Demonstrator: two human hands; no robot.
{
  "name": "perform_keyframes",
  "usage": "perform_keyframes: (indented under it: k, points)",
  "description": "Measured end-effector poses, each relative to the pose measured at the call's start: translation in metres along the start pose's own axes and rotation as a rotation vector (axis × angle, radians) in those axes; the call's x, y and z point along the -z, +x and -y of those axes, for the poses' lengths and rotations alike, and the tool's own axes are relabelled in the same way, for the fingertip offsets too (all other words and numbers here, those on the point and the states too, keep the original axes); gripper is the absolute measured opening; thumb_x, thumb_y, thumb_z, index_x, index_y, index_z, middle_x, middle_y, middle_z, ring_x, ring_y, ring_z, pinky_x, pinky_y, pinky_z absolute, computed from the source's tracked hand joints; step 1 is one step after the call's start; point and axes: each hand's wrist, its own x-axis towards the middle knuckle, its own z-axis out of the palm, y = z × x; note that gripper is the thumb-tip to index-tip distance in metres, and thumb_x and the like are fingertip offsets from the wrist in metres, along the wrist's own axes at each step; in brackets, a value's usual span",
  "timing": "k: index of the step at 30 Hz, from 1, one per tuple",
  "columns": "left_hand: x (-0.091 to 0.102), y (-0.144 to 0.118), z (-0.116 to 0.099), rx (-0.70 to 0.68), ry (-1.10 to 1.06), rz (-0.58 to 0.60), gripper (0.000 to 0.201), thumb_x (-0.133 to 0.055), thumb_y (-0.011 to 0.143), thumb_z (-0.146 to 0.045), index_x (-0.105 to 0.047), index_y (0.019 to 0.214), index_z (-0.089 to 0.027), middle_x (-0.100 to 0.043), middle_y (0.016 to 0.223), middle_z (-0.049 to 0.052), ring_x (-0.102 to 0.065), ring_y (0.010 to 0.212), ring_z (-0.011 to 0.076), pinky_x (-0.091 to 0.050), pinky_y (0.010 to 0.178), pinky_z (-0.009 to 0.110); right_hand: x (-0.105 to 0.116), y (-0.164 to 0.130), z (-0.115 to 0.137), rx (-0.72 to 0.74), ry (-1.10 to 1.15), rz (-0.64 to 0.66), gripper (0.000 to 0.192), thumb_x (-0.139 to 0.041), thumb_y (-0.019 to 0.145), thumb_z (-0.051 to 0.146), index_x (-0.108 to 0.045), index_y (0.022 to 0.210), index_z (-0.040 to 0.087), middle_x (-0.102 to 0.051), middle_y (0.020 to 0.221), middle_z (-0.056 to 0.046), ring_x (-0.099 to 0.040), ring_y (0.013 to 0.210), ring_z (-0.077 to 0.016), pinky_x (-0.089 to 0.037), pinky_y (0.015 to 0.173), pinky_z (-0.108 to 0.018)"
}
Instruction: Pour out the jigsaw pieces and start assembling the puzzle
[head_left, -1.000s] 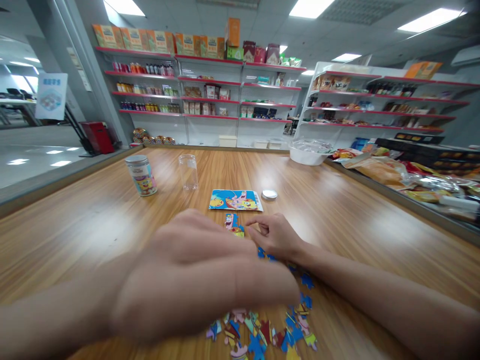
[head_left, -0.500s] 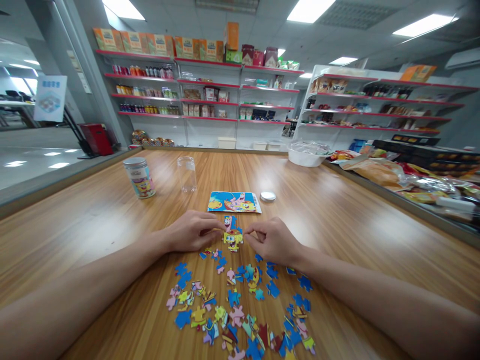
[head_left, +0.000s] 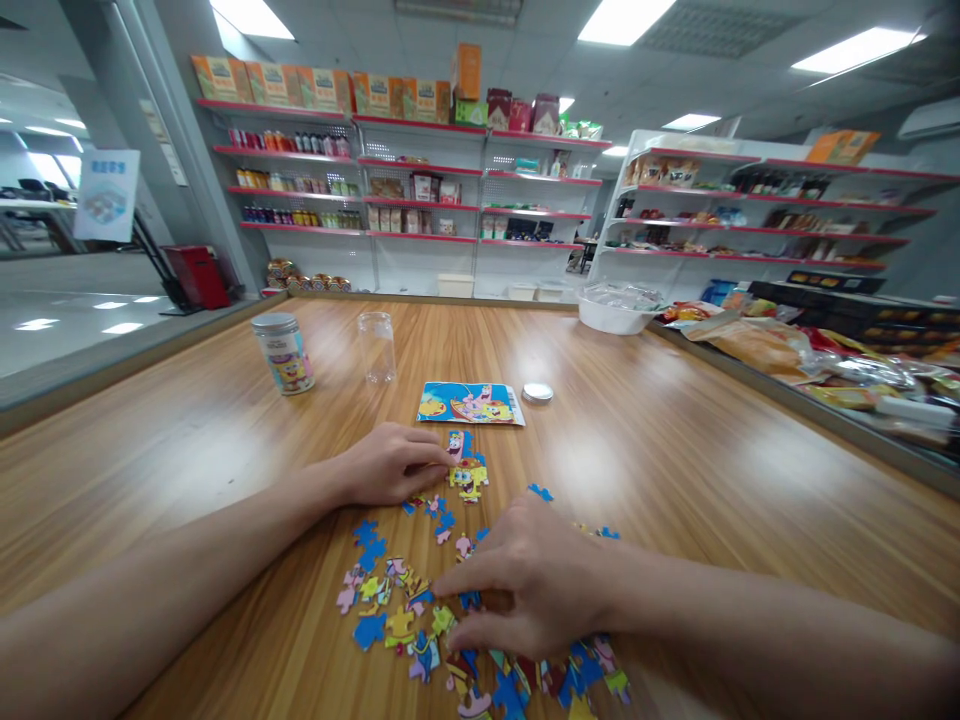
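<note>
A small joined section of jigsaw puzzle (head_left: 469, 479), with yellow and pink cartoon faces, lies flat on the wooden table. At its left edge, my left hand (head_left: 394, 463) rests with its fingers closed together and their tips against the section. Lower down, my right hand (head_left: 536, 580) is over a spread of loose jigsaw pieces (head_left: 401, 625), thumb and index finger apart with nothing visible between them. It hides some of the pieces. Beyond the joined section lies a picture card (head_left: 471, 404) with the same kind of cartoon figures.
A round silver lid (head_left: 538, 394) lies right of the card. Farther back on the left stand a printed can (head_left: 283, 354) and a clear jar (head_left: 377, 348). A white basket (head_left: 616, 314) and packaged snacks (head_left: 780, 345) are at the right. Stocked shelves (head_left: 420, 170) line the back.
My right hand has left the right edge of the joined section, come down over the loose pieces and spread its thumb and index finger. My left hand stays by the section.
</note>
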Motion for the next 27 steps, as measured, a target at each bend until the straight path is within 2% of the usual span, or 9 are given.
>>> perform_keyframes:
  k: [5, 10, 13, 15, 17, 20, 23, 27]
  points:
    - [-0.002, 0.000, 0.001, 0.017, 0.019, -0.006, 0.030, -0.045, 0.101, -0.030, -0.071, 0.109, -0.018, -0.067, 0.081, 0.006, -0.061, 0.069, 0.0138, -0.045, 0.063, 0.023, 0.004, 0.002, 0.001, -0.019, -0.009, 0.070, 0.014, -0.068, 0.085, 0.033, -0.077, 0.086, 0.022, -0.069, 0.058, 0.001, -0.060, 0.051, -0.0106, -0.031, 0.047, -0.021]
    - [-0.001, 0.003, 0.000, 0.000, 0.028, -0.008, 0.030, -0.044, 0.102, -0.030, -0.072, 0.107, -0.018, -0.065, 0.080, 0.005, -0.060, 0.068, 0.0133, -0.045, 0.062, 0.023, 0.009, 0.003, 0.012, -0.108, -0.087, 0.135, 0.012, -0.073, 0.079, 0.034, -0.074, 0.082, 0.022, -0.066, 0.057, 0.002, -0.052, 0.048, -0.0107, -0.022, 0.046, -0.024]
    - [-0.002, 0.003, 0.001, -0.027, 0.034, -0.031, 0.028, -0.046, 0.101, -0.028, -0.071, 0.107, -0.017, -0.064, 0.078, 0.005, -0.059, 0.067, 0.0127, -0.045, 0.061, 0.022, 0.010, 0.003, 0.011, -0.223, 0.065, 0.149, 0.007, -0.074, 0.078, 0.027, -0.074, 0.082, 0.021, -0.062, 0.055, 0.004, -0.046, 0.046, -0.0075, -0.023, 0.047, -0.022]
    - [-0.003, 0.002, 0.002, -0.049, 0.043, -0.057, 0.027, -0.046, 0.101, -0.027, -0.071, 0.108, -0.017, -0.062, 0.077, 0.004, -0.058, 0.066, 0.0126, -0.044, 0.059, 0.022, 0.012, 0.005, 0.001, -0.355, 0.255, 0.093, 0.005, -0.069, 0.081, 0.022, -0.073, 0.079, 0.019, -0.056, 0.053, 0.006, -0.042, 0.045, -0.0054, -0.026, 0.047, -0.019]
    - [-0.003, 0.002, 0.002, -0.070, 0.034, -0.090, 0.026, -0.048, 0.100, -0.025, -0.071, 0.108, -0.017, -0.062, 0.078, 0.005, -0.058, 0.067, 0.0131, -0.045, 0.059, 0.022, 0.015, 0.006, -0.014, -0.521, 0.377, -0.046, 0.012, -0.066, 0.083, 0.025, -0.070, 0.078, 0.015, -0.046, 0.049, 0.007, -0.036, 0.044, -0.0056, -0.026, 0.044, -0.019]
    - [-0.002, 0.002, 0.000, -0.101, -0.018, -0.125, 0.025, -0.049, 0.097, -0.019, -0.070, 0.111, -0.017, -0.064, 0.090, 0.008, -0.062, 0.076, 0.0147, -0.049, 0.065, 0.023, 0.020, 0.008, -0.041, -0.650, 0.287, -0.151, 0.018, -0.061, 0.086, 0.027, -0.070, 0.077, 0.013, -0.043, 0.048, 0.006, -0.035, 0.045, -0.0066, -0.024, 0.044, -0.021]
    - [0.000, 0.002, -0.003, -0.144, -0.057, -0.106, 0.030, -0.048, 0.093, -0.013, -0.068, 0.115, -0.018, -0.065, 0.107, 0.011, -0.066, 0.092, 0.0185, -0.054, 0.074, 0.027, 0.020, 0.005, -0.060, -0.623, 0.074, -0.174, 0.013, -0.065, 0.081, 0.024, -0.072, 0.073, 0.016, -0.051, 0.053, 0.004, -0.042, 0.050, -0.0077, -0.026, 0.048, -0.021]
    - [0.001, 0.001, -0.002, -0.136, -0.063, -0.007, 0.038, -0.049, 0.089, -0.009, -0.068, 0.118, -0.024, -0.063, 0.123, 0.009, -0.066, 0.105, 0.0218, -0.056, 0.085, 0.032, 0.015, -0.001, -0.069, -0.567, 0.112, -0.224, 0.017, -0.059, 0.084, 0.025, -0.071, 0.077, 0.015, -0.046, 0.050, 0.005, -0.038, 0.046, -0.0073, -0.024, 0.045, -0.021]
